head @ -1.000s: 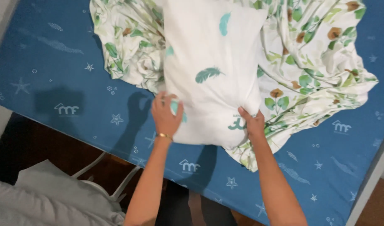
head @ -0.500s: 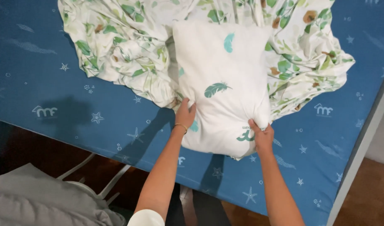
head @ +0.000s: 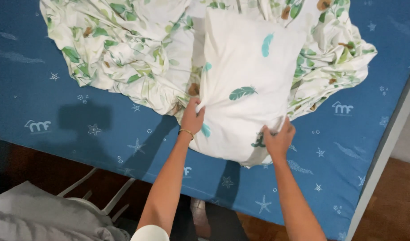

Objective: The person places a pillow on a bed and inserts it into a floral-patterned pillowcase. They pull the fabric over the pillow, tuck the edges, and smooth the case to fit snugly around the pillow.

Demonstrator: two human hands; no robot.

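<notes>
Blue mattress, both hands gripping white pillow

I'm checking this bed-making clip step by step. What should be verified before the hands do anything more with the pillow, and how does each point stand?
1. Left hand grips the pillow at its near left edge: ok.
2. Right hand grips the near right corner: ok.
3. Pillow fully on the mattress: ok, though its near end lies close to the edge.
4. Pillow free of the leafy sheet: not ok, it lies on the bunched sheet.
5. Pillowcase opening closed: cannot tell, the hands hide it.
</notes>
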